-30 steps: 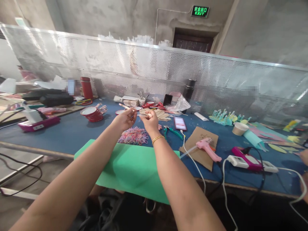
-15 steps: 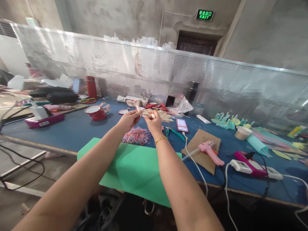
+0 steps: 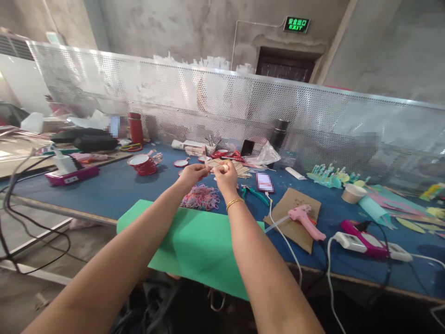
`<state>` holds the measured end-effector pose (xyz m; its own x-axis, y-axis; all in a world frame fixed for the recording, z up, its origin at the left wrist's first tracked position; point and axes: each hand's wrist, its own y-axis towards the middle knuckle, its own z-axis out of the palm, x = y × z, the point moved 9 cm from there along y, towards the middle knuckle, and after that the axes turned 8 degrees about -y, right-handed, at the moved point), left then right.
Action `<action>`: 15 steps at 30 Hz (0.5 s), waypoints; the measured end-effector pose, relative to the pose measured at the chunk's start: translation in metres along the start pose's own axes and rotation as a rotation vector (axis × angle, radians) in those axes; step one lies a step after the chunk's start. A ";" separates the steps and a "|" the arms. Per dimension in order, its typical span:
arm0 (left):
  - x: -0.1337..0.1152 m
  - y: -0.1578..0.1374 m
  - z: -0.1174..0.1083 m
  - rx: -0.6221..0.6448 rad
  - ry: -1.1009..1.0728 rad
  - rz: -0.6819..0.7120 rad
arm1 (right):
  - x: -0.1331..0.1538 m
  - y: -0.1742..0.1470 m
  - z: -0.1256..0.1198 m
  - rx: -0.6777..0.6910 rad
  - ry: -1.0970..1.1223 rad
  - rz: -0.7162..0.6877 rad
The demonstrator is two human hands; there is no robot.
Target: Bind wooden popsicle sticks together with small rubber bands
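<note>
Over the middle of the table, my left hand (image 3: 195,174) and my right hand (image 3: 226,177) come together, fingertips almost touching. Both are closed in a pinch, around small pale pieces too tiny and blurred to name. Just below them lies a heap of pink and purple cords or rubber bands (image 3: 200,197). Behind the fingers, flat wooden sticks (image 3: 243,170) are spread in a loose pile. A green sheet (image 3: 201,246) hangs over the table's front edge beneath my forearms.
On the right, a pink glue gun (image 3: 306,220) rests on cardboard (image 3: 314,202), near a purple power strip (image 3: 365,236) and a paper cup (image 3: 352,193). Teal pliers (image 3: 257,195) lie beside a phone (image 3: 264,182). Stacked red-rimmed discs (image 3: 142,164) stand left; a perforated screen (image 3: 167,93) closes the back.
The view has shifted slightly, so everything sits a little farther right and lower. My hands stay together, fingers still pinched, with only a small change in finger position.
</note>
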<state>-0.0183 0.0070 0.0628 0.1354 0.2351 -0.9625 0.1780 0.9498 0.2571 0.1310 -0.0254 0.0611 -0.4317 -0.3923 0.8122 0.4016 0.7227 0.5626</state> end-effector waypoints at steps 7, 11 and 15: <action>0.014 0.009 -0.002 0.016 0.091 0.037 | -0.008 0.002 -0.002 -0.004 0.069 0.067; 0.024 0.021 -0.008 0.051 0.198 0.065 | -0.012 0.001 -0.003 -0.007 0.015 0.081; 0.020 0.033 -0.013 0.063 0.322 0.079 | -0.013 0.001 -0.004 -0.021 -0.066 0.079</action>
<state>-0.0225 0.0454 0.0512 -0.1624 0.3698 -0.9148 0.2410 0.9139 0.3267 0.1406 -0.0215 0.0515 -0.4499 -0.2959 0.8426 0.4531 0.7375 0.5009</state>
